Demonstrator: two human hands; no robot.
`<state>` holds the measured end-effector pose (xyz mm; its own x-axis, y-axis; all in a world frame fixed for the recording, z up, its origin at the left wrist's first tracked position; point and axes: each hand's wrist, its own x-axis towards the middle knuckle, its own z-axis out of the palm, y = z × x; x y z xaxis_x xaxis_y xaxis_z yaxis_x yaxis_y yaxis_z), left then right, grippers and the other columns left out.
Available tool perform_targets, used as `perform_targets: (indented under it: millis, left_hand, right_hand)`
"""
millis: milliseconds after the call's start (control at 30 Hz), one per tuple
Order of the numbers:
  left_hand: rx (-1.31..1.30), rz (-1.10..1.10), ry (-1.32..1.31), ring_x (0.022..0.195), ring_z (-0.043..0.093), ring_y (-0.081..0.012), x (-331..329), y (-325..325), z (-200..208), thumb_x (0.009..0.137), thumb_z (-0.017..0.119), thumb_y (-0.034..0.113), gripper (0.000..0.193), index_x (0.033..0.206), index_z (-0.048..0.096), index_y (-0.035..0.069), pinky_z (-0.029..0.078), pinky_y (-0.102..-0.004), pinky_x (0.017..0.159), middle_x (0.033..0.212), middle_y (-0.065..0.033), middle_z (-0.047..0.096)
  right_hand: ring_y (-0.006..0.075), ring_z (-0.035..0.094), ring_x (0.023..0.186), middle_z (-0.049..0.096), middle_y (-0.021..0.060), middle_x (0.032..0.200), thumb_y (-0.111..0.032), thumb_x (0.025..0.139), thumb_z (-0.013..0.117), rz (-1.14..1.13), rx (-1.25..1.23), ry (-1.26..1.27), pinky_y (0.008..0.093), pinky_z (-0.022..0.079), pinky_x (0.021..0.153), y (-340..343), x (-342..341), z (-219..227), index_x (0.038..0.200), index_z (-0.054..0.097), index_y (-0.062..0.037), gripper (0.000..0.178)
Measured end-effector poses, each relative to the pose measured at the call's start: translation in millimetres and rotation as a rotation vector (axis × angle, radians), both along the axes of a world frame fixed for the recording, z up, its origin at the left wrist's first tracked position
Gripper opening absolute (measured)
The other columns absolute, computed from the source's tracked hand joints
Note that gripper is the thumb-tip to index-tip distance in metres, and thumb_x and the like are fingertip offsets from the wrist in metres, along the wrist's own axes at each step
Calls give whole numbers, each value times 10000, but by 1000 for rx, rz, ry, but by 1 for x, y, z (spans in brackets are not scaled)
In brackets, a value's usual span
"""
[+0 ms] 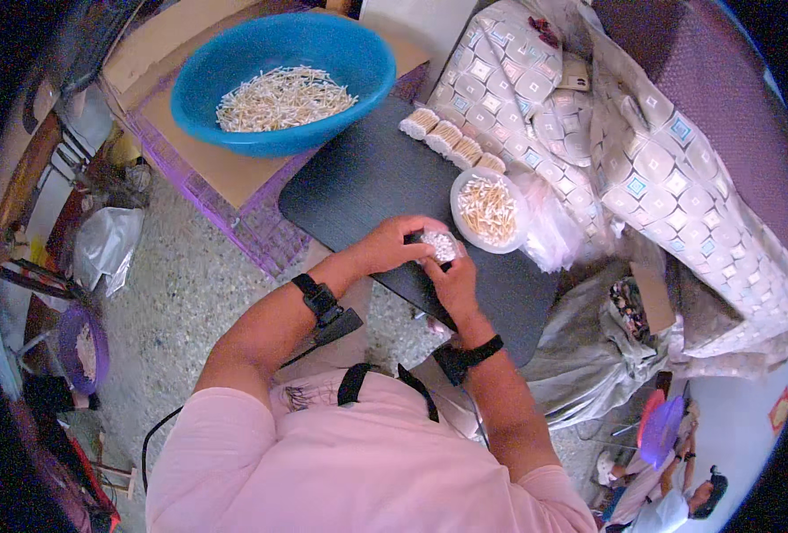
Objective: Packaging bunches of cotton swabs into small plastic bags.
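Over the near edge of a dark table [358,178], my left hand [400,243] and my right hand [453,280] close round a bundle of cotton swabs [437,245]. Its white tips face up. Something dark shows beside the bundle between my fingers; I cannot make out what it is. Just beyond my right hand stands a round white tub [458,209] of loose swabs. A row of several swab bundles [444,137] lies along the table's far right edge, their sticks showing between white ends.
A large blue basin [198,98] of loose swabs rests on cardboard [221,173] at the back left. Clear plastic bags [549,235] and patterned fabric [652,169] crowd the right side. At the lower right another person [669,511] sits near a purple basin [660,431].
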<state>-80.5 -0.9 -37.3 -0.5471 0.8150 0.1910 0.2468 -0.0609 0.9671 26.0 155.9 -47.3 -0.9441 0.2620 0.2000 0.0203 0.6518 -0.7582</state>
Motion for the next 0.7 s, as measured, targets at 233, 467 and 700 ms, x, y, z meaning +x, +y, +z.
perform_targets:
  millis: [233, 467, 700]
  left_hand:
    - [24, 109, 249, 1257, 501, -263, 6, 2, 10, 782, 731, 205, 622, 1344, 492, 82, 384, -381, 1057, 1379, -128, 511]
    - [1, 87, 220, 1166, 562, -251, 10, 5, 0, 821, 692, 203, 575, 1335, 493, 39, 433, -358, 984, 1277, -149, 584]
    - [74, 87, -144, 932, 628, -176, 9, 17, -19, 872, 651, 175, 412, 1254, 564, 46, 491, -322, 863, 1071, -72, 663]
  right_hand:
    - [353, 555, 1107, 580, 184, 1171, -241, 765, 757, 103, 47, 16, 397, 440, 967, 22, 2, -15, 1190, 559, -16, 520]
    - [341, 562, 1096, 591, 177, 1149, -276, 799, 734, 107, 40, 46, 395, 444, 952, 15, 3, -3, 1185, 568, -24, 490]
    - [342, 584, 1039, 598, 182, 1104, -274, 822, 709, 79, 12, 78, 401, 454, 917, 14, 3, 1, 1149, 581, -22, 433]
